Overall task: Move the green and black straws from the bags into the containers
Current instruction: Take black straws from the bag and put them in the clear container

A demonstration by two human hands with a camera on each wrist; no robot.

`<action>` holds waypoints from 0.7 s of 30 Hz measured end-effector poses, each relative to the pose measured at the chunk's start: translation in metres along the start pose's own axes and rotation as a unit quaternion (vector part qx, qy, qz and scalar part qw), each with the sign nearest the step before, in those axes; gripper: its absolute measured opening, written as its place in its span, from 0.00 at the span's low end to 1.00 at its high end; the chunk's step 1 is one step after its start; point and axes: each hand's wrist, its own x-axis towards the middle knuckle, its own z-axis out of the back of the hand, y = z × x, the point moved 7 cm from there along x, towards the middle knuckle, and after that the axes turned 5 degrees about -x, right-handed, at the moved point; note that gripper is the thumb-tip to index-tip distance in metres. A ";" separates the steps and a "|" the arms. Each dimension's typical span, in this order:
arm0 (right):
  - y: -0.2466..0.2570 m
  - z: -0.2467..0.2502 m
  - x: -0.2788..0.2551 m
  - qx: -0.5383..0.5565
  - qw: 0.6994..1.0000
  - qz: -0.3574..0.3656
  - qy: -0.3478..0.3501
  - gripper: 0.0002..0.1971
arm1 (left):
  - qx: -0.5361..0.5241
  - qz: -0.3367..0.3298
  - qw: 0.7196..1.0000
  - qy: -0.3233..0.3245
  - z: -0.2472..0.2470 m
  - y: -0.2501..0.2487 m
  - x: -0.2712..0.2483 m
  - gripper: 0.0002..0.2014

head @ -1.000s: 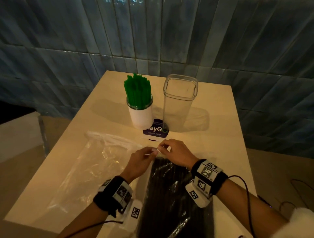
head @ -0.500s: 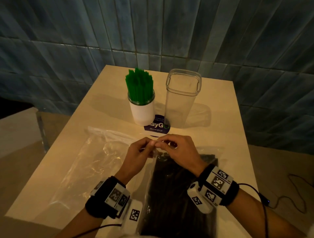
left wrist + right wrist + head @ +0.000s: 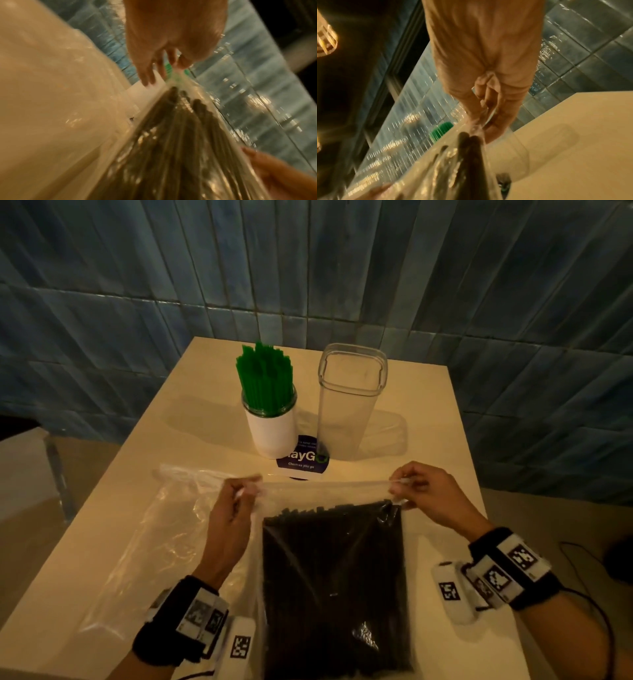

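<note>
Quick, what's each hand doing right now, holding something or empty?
Left hand: pinches the top edge of the bag of black straws.
Right hand: pinches the same bag's top edge at the other end.

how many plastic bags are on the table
2: an empty clear bag lying flat at the left, and the bag of black straws in front, its top edge pinched by the left hand and right hand.

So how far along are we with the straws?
Green straws already stand in the white cup; one bag lies empty. The left hand and right hand pinch the black-straw bag at its top. The clear container is unfilled.
</note>
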 end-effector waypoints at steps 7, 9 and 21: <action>0.047 -0.019 -0.025 0.043 0.994 0.097 0.029 0.19 | 0.176 -0.214 0.950 0.147 -0.082 -0.073 -0.013 0.21; 0.057 -0.016 -0.030 0.012 0.991 0.130 0.003 0.21 | 0.189 -0.234 0.930 0.213 -0.112 -0.083 -0.021 0.19; 0.062 -0.017 -0.041 0.007 0.992 0.129 -0.010 0.23 | 0.080 -0.127 0.969 0.197 -0.116 -0.073 -0.013 0.06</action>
